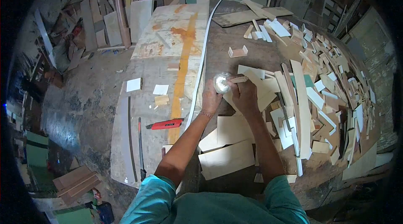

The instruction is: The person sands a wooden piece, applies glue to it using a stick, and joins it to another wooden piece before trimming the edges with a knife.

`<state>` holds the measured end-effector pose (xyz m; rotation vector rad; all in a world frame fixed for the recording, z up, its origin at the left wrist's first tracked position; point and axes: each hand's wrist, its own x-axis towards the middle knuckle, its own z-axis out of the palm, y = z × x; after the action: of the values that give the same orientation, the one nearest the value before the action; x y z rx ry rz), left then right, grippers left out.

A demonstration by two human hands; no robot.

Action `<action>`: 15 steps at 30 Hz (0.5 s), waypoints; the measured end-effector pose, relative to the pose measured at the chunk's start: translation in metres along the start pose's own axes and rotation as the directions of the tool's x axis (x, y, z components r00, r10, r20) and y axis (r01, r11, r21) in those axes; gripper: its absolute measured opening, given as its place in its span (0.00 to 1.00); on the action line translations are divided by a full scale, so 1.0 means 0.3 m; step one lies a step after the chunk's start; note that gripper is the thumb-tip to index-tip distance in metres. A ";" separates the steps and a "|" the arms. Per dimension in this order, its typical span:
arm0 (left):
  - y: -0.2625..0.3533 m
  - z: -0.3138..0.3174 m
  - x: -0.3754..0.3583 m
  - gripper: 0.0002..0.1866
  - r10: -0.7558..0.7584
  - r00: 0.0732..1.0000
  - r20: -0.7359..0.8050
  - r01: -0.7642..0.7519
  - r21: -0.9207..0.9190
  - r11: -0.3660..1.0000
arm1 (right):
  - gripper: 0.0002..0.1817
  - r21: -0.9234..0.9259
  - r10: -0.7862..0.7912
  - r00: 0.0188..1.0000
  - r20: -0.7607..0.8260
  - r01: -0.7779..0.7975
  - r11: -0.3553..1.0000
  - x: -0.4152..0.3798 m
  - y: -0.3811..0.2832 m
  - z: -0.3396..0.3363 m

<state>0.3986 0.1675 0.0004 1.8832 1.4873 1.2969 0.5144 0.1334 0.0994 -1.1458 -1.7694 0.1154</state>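
A cluttered woodworking shop surrounds a big, worn desk (pixel 252 52), its dark top stained with an orange streak on the paler left part. Offcuts and boards lean in heaps along the far wall and on the floor to the left.

Near the middle of the desk stands a small round container of white glue (pixel 220 83), seen from above with its mouth open. The left hand (pixel 210 98) cups it from the near side, fingers curled against its wall to steady it. The right hand (pixel 244 94) sits just beside it on the right, its fingers pinched on a small wooden stick (pixel 237 80) whose tip reaches over the container's rim; whether the tip touches the glue cannot be told.

A long thin white strip (pixel 201 62) curves down the desk from the far edge, passing just left of the container and the left hand. Under and before the forearms lie several pale plywood sheets (pixel 226 157), overlapping one another. To the right spreads a wide scatter of wood scraps (pixel 323 85), short blocks and long slats in pale, brown and white tones, reaching to the desk's right edge. A small U-shaped wooden piece (pixel 238 52) stands apart on the far side of the container.

On the left part of the desk a red utility knife (pixel 164 124) lies near the left forearm, with a few small white squares (pixel 160 89) farther off. The person wears teal sleeves (pixel 151 199).
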 end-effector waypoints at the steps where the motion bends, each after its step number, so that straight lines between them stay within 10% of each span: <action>1: 0.000 -0.004 0.001 0.28 0.014 1.000 -0.003 -0.014 -0.001 1.000 | 0.04 0.003 0.009 1.000 0.019 -0.009 1.000 -0.004 0.006 0.008; 15: 0.003 -0.027 0.040 0.34 -0.044 0.997 -0.060 0.043 -0.027 0.999 | 0.08 0.230 0.284 0.927 -0.244 -0.229 0.946 0.017 -0.013 -0.064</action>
<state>0.3921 0.1762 0.0099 1.8000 1.5256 1.3582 0.5264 0.1273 0.1146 -1.1820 -1.3262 0.2718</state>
